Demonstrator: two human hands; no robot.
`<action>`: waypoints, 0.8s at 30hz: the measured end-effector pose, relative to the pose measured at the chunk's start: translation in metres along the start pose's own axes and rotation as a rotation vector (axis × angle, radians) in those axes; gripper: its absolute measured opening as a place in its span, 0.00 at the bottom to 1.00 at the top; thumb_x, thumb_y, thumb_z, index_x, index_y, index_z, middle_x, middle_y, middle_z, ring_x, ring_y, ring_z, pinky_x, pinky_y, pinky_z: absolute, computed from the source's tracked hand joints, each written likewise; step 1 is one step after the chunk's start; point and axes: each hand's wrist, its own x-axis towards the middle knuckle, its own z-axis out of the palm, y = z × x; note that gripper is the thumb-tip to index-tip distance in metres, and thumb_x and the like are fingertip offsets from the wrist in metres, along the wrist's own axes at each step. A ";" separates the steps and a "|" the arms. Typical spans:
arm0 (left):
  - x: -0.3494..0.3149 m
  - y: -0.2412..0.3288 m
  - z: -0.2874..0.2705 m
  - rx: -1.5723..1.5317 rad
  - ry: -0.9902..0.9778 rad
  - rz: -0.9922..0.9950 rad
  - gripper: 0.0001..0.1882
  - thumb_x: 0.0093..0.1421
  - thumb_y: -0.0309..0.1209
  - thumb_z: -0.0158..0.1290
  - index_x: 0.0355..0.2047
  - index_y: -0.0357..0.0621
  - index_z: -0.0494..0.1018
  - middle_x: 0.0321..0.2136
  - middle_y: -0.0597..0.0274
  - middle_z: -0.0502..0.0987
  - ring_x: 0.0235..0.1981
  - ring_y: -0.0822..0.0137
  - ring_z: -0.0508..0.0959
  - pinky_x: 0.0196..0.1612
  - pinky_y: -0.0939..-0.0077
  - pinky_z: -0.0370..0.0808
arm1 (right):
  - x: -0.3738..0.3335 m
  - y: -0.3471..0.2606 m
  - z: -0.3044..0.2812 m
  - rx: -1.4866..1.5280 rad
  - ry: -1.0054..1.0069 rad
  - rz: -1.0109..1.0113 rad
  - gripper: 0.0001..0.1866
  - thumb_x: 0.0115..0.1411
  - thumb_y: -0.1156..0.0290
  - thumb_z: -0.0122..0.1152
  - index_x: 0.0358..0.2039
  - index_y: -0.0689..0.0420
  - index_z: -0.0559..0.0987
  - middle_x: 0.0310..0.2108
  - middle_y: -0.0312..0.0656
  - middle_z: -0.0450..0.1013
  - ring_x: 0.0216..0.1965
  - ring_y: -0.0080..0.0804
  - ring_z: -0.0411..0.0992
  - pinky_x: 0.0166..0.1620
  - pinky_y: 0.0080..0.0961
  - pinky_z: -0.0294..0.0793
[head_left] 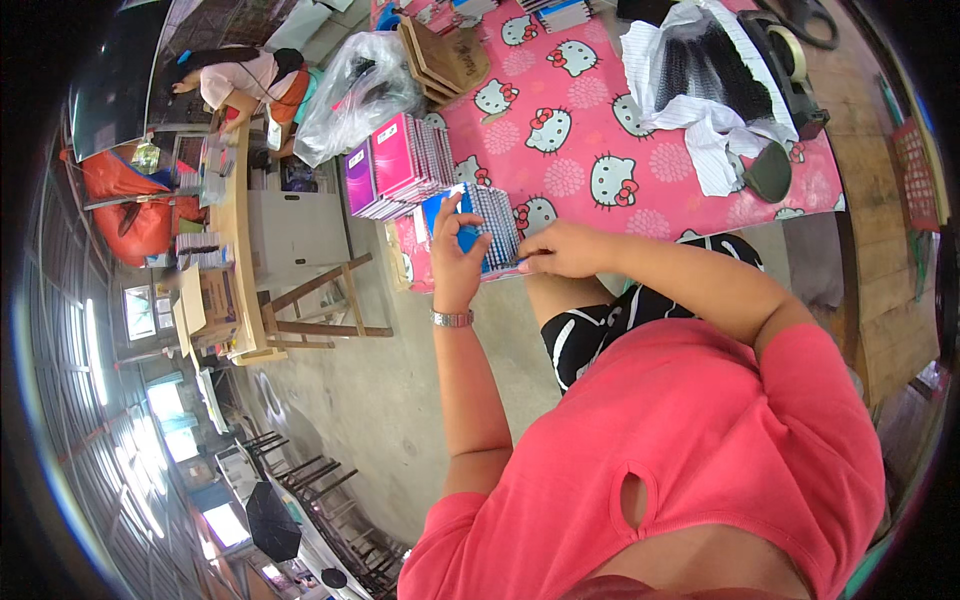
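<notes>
A stack of blue-covered spiral notebooks (492,215) lies at the near left corner of a table with a pink cover (560,190) printed with white cat faces. Over the blue top cover is my left hand (458,245), its fingers bent but apart, the thumb toward the spirals. My right hand (565,248) is at the stack's near right corner, fingers pressed together; what they pinch, if anything, is too small to make out. Pink and purple notebooks (400,165) are piled just beyond the blue ones, to the left.
Brown boards (445,60) and a clear plastic bag (360,90) sit behind the piles. At the far right are crumpled white paper with black mesh (710,80), a dark green oval object (768,172) and a tape roll (788,52). Another person (245,85) bends over a wooden bench (240,230).
</notes>
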 end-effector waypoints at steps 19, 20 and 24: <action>0.002 0.002 0.001 0.078 -0.044 0.026 0.14 0.40 0.19 0.56 0.31 0.42 0.71 0.61 0.46 0.63 0.64 0.48 0.61 0.63 0.59 0.59 | 0.010 0.016 -0.009 -0.193 -0.048 -0.109 0.23 0.46 0.56 0.69 0.43 0.50 0.78 0.38 0.40 0.72 0.45 0.41 0.70 0.50 0.43 0.65; 0.003 0.002 0.002 0.074 -0.049 0.020 0.14 0.40 0.18 0.56 0.30 0.42 0.71 0.61 0.46 0.62 0.64 0.48 0.61 0.63 0.58 0.59 | 0.011 0.018 -0.008 -0.179 -0.034 -0.126 0.22 0.48 0.56 0.68 0.42 0.51 0.78 0.37 0.40 0.72 0.44 0.40 0.71 0.48 0.42 0.66; 0.004 0.001 0.004 0.077 -0.050 0.029 0.14 0.40 0.19 0.56 0.30 0.41 0.71 0.61 0.46 0.62 0.63 0.47 0.61 0.63 0.58 0.59 | 0.027 0.016 -0.022 0.233 -0.550 0.405 0.18 0.52 0.57 0.66 0.40 0.53 0.79 0.39 0.45 0.72 0.44 0.44 0.71 0.47 0.38 0.69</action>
